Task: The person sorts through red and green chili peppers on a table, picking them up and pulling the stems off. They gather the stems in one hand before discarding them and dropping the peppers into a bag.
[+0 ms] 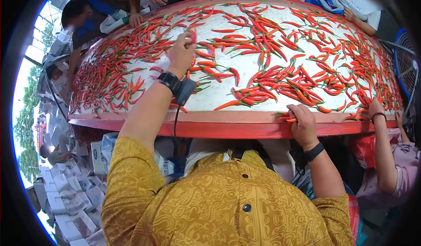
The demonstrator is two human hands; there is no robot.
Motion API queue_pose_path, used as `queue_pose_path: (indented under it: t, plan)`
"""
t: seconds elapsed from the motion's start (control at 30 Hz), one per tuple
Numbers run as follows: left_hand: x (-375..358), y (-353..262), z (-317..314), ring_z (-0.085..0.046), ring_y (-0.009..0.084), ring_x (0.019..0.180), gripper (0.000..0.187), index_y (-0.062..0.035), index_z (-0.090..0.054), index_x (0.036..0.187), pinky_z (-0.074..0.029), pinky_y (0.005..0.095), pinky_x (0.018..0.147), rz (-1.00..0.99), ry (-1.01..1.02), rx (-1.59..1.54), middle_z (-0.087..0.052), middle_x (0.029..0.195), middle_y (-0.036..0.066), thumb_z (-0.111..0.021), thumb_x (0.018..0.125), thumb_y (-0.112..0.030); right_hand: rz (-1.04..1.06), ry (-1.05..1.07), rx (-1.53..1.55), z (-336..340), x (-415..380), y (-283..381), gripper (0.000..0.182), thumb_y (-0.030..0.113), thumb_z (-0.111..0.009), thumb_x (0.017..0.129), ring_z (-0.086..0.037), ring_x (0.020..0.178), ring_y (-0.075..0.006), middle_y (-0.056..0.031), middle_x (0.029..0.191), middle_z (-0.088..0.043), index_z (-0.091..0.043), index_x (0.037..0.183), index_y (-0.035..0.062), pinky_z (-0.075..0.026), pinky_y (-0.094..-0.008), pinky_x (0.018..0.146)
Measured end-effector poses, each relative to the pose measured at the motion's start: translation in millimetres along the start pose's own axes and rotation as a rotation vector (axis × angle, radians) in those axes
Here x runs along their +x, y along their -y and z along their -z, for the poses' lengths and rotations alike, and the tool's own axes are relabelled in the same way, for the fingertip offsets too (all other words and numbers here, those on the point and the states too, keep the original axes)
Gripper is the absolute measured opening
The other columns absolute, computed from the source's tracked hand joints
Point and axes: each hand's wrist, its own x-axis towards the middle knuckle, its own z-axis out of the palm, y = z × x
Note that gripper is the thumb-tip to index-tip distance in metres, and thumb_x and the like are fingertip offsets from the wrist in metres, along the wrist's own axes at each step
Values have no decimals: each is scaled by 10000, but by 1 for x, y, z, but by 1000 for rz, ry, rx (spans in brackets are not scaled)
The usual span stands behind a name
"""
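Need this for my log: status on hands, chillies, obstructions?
Left hand over table, seemingly pinching something red. Right hand holding chillies, near edge. Nothing visibly blocking; co-worker's hand apart.

Chillies [266, 39] are showing red and green; desk [206, 101] is showing white, its rim [245, 131] red; shirt [245, 189] is bearing mustard-gold swirls; wristband [314, 151] is showing black.

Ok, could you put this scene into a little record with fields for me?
Surface: white tabletop with a red rim
Spread on it: many red chillies, green-stemmed
Left hand: over the tabletop, a blurred red thing at its fingertips
Right hand: near edge, holding a small bunch of chillies
Nearby: pink-sleeved co-worker's hand at right
Background: blue-rimmed fan, far right
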Motion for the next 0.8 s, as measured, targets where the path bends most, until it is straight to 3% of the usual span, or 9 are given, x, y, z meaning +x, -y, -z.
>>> queue_pose_path:
  t: [0.1, 0.17, 0.23, 0.4, 0.47, 0.5, 0.57, 0.7, 0.8]
  plan:
    - [-45, -58, -26, -629, 113, 769, 223, -36, -648, 1012, -507, 274, 701, -49, 326, -358, -680, 880, 79, -666, 793, -76, -57, -37, 166, 12, -1, -11, 167, -40, -557, 786, -567, 663, -295, -137, 746, -552, -606, 933, 21, -462, -347, 589]
    - [-90, -119, -41, -594, 71, 768, 185, -22, -664, 970, -494, 231, 703, 26, 494, -365, -670, 854, 36, -694, 789, -46, -85, -52, 251, 18, 4, -5, 168, 16, -588, 842, -571, 652, -197, -83, 764, -577, -621, 1007, 30, -459, -301, 593]
    - [-131, -162, -56, -609, 78, 763, 196, -25, -669, 943, -494, 237, 699, -42, 585, -522, -669, 840, 35, -725, 757, -55, -579, 84, 837, 28, 13, 17, 245, 36, -620, 846, -524, 689, -88, -7, 810, -580, -620, 1092, 43, -443, -255, 610]
    - [-171, -198, -93, -628, 130, 809, 299, -22, -634, 1014, -503, 253, 744, 4, 653, -678, -659, 955, 86, -742, 742, -82, -561, -48, 1021, 37, 8, 16, 202, 112, -648, 858, -454, 687, -32, 30, 796, -540, -631, 1023, -3, -392, -198, 601]
    - [-165, -208, -89, -612, 191, 952, 387, -24, -600, 1076, -488, 309, 829, -79, 745, -411, -626, 1083, 118, -748, 735, -134, -877, -70, 961, 58, 8, -2, 156, 160, -618, 888, -415, 622, -25, 46, 735, -506, -633, 954, 19, -366, -195, 560]
    - [-163, -198, -94, -612, 191, 952, 387, -24, -600, 1076, -488, 309, 829, -75, 745, -411, -626, 1083, 118, -748, 735, -134, -826, -162, 942, 59, 5, -22, 182, 220, -586, 917, -388, 581, -20, 59, 685, -483, -624, 910, 42, -338, -188, 513]
    - [-158, -157, -106, -501, 264, 1168, 427, -69, -582, 1131, -415, 404, 951, -598, 596, 149, -535, 1258, 124, -724, 753, -206, -806, -282, 929, 69, 2, -58, 207, 249, -582, 923, -406, 583, -23, 55, 668, -484, -613, 889, 47, -350, -182, 508]
    - [-136, -107, -88, -335, 308, 1311, 474, -181, -526, 1268, -291, 539, 1018, -538, 554, 636, -385, 1418, 67, -600, 828, -339, -808, -273, 968, 90, -20, -116, 235, 285, -582, 921, -524, 613, -59, -4, 718, -575, -587, 918, 50, -393, -174, 536]
    - [-115, -80, -66, -310, 296, 1329, 512, -179, -489, 1306, -279, 580, 1010, -437, 549, 802, -381, 1424, 64, -586, 840, -368, -466, -207, 543, 100, -34, -141, 180, 198, -524, 953, -569, 728, -96, -27, 760, -571, -542, 923, 21, -444, -223, 620]
